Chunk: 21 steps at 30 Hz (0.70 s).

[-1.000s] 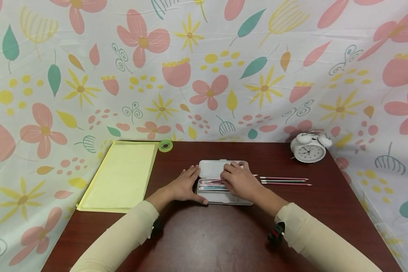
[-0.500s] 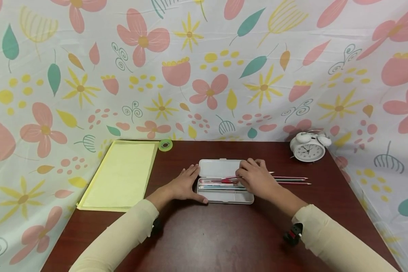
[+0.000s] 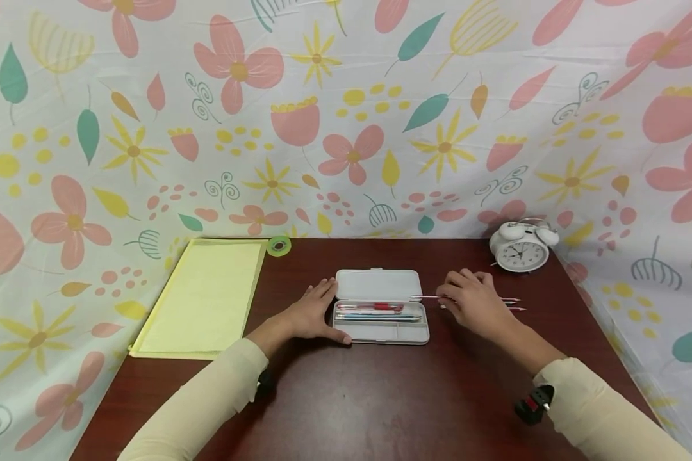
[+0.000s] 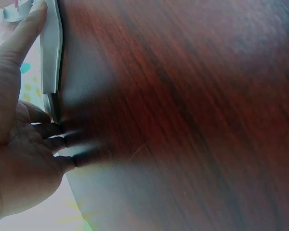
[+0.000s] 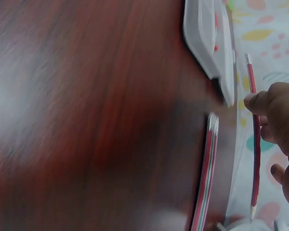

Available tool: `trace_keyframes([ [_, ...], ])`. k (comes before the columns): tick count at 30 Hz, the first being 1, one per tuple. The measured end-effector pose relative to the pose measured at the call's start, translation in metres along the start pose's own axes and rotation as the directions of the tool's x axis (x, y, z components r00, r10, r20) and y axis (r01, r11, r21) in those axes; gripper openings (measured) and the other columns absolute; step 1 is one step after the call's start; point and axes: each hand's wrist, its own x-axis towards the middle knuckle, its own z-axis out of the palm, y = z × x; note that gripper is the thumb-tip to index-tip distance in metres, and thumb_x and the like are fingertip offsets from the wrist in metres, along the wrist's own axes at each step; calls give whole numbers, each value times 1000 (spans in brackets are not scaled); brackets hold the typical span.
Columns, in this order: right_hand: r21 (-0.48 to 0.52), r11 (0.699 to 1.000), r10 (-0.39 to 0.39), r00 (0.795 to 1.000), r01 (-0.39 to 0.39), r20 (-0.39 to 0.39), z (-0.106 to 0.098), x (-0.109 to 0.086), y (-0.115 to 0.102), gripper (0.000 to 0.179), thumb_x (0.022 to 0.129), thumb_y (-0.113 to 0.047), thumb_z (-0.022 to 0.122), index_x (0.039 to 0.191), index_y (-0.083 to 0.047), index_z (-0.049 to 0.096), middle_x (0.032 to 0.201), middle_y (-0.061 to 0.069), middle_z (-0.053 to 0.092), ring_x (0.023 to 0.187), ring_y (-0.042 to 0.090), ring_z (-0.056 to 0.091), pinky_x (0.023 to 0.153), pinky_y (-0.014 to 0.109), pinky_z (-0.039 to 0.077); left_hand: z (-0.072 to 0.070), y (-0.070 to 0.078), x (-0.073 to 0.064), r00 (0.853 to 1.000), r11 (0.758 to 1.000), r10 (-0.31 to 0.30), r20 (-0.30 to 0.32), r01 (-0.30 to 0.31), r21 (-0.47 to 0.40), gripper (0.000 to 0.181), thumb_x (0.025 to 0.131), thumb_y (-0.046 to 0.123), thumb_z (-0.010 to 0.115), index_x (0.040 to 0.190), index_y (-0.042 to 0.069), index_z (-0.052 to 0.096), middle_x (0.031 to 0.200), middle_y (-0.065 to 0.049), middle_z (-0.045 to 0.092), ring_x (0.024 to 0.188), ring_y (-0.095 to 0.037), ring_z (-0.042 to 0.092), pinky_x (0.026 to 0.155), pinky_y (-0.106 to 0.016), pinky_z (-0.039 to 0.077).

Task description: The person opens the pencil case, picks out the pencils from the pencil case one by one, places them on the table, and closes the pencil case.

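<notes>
My left hand [image 3: 307, 315] lies with fingers spread at the left end of an open white pencil case [image 3: 409, 334], its thumb [image 4: 31, 21] along the front edge. Inside the case are several pens and pencils [image 3: 375, 316], among them one with a red part. To the right of the case, my right hand [image 3: 474, 304] pinches a red pencil [image 5: 256, 154] between thumb and fingers. In the right wrist view the pencil hangs above the table, its white end toward the case. Below that hand, red and green pencils [image 5: 207, 178] lie side by side on the table, partly hidden in the head view.
A yellow zip folder [image 3: 202, 298] lies at the left, with a green tape roll [image 3: 279, 246] by its far corner. At the back right stands a white alarm clock [image 3: 519, 248]. A flowered cloth [image 3: 346, 96] borders the dark wooden table [image 3: 346, 397].
My right hand has moved right, from over the pencil case to above the pencils on the table, carrying the red pencil along. The left hand has stayed at the case.
</notes>
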Motion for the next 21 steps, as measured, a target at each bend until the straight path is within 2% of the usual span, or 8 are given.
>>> trace_keyframes([
  [12,-35,999,22,999,-23,-30,-3,-37,27,14,87,-10,91,94,-18,81,94,-4,64,89,21,56,80,58,46,-1,2,-1,1000,1000,-2,-1,2,-11,142,82,70,89,178,3,8,187,-18,7,176,-35,5,142,-57,8],
  [21,-44,999,24,999,-26,-40,1,-51,38,16,85,-7,91,93,-17,82,92,-3,67,88,22,57,80,59,46,1,0,-1,1000,1000,-5,-5,5,-6,143,81,71,89,178,3,8,188,-17,8,176,-35,5,142,-57,9],
])
